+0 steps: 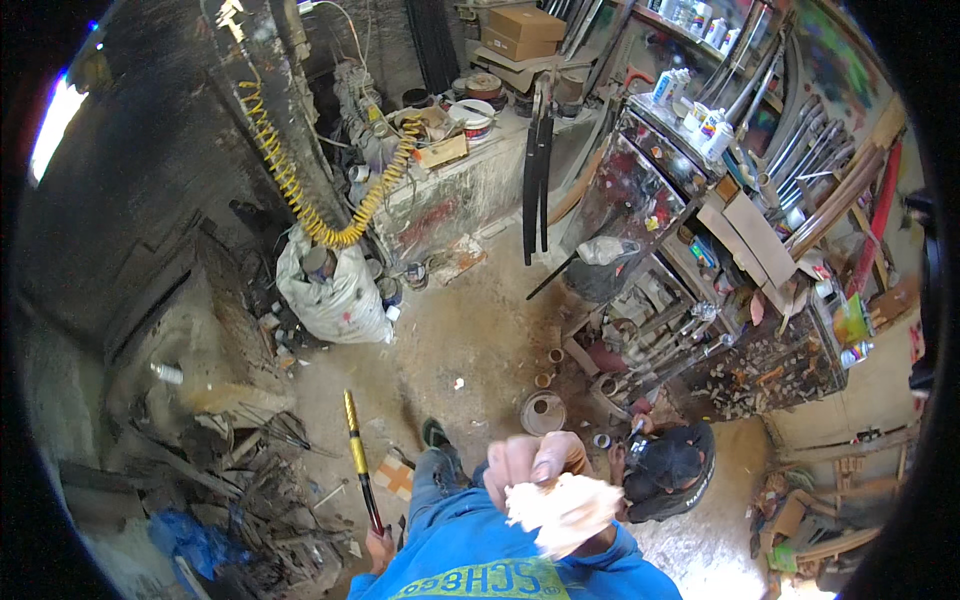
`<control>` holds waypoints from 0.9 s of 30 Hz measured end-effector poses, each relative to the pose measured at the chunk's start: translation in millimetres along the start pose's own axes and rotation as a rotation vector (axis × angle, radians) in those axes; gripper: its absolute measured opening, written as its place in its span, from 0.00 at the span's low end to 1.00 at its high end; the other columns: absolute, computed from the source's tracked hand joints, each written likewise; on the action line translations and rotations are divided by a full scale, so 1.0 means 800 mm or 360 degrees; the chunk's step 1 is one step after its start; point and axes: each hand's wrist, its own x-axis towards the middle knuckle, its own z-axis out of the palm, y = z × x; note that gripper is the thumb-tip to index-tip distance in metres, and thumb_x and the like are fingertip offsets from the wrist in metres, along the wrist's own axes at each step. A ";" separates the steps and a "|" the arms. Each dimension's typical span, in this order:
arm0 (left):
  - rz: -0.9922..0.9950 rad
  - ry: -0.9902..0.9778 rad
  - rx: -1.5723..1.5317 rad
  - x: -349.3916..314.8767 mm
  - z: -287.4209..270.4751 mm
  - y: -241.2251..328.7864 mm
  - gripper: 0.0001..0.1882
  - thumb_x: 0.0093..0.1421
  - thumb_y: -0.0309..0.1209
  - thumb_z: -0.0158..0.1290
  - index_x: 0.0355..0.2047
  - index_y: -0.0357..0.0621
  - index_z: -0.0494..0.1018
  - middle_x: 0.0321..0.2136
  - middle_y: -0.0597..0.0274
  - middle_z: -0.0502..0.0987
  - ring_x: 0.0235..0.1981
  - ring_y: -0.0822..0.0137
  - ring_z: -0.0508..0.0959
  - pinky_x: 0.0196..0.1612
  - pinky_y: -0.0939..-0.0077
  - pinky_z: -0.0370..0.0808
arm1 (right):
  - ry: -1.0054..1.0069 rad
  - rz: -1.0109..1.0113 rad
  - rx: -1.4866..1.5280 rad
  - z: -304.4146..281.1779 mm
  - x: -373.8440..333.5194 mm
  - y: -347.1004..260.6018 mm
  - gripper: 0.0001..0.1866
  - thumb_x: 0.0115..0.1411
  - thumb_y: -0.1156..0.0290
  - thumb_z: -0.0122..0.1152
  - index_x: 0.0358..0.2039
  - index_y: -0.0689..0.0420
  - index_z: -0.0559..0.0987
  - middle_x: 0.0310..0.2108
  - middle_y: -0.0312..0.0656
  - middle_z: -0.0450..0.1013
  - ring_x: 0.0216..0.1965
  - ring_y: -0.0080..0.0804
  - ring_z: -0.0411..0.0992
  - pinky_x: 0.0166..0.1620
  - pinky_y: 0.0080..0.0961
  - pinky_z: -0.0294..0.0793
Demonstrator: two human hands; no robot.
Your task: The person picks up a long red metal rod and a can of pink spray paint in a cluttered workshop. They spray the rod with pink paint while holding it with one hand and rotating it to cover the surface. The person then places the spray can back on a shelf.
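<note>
My left hand (378,548) is closed around the lower end of a slim, upright rod (357,445). This rod is gold at the top, with a black band and a dark reddish lower part. Close to the camera, in front of my chest, my right hand (535,462) is closed on a pale, crumpled wad of cloth (565,512). The wad's edges are blurred, and it hangs below my bent fingers. The rod and the wad are well apart.
Beside me on the right crouches another person in a dark cap (672,460). A round tub (543,412) stands on the floor ahead. Further off are a white sack (335,295), a yellow coiled hose (290,195) and a cluttered bench (690,150). Scrap (290,510) lies at left.
</note>
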 end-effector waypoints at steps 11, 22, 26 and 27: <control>0.0718 -0.0352 0.0461 0.289 -0.083 0.382 0.13 0.60 0.35 0.58 0.43 0.43 0.72 0.33 0.41 0.79 0.35 0.39 0.79 0.36 0.48 0.73 | -0.0162 -0.0133 -0.0071 -0.047 0.241 -0.029 0.23 0.66 0.65 0.59 0.58 0.58 0.67 0.31 0.57 0.74 0.31 0.45 0.74 0.33 0.37 0.73; 0.1021 -0.0671 0.0637 0.417 -0.019 0.681 0.15 0.54 0.29 0.59 0.42 0.46 0.72 0.33 0.47 0.79 0.37 0.43 0.79 0.39 0.52 0.74 | 0.0410 -0.0488 0.0272 -0.323 0.472 -0.172 0.09 0.72 0.56 0.45 0.43 0.45 0.66 0.33 0.54 0.68 0.27 0.45 0.70 0.22 0.31 0.72; 0.1094 -0.0776 0.0727 0.457 -0.007 0.791 0.15 0.52 0.28 0.59 0.41 0.45 0.71 0.33 0.48 0.78 0.36 0.42 0.78 0.39 0.50 0.74 | 0.0935 -0.0482 0.0027 -0.393 0.548 -0.228 0.13 0.70 0.57 0.50 0.51 0.46 0.70 0.31 0.42 0.66 0.31 0.34 0.66 0.29 0.27 0.69; 0.1099 -0.0764 0.0745 0.466 -0.005 0.814 0.15 0.52 0.28 0.59 0.41 0.45 0.71 0.33 0.48 0.78 0.36 0.42 0.78 0.39 0.50 0.74 | 0.0948 -0.0476 -0.0051 -0.409 0.567 -0.238 0.14 0.70 0.57 0.52 0.52 0.46 0.71 0.32 0.40 0.66 0.32 0.33 0.65 0.30 0.25 0.68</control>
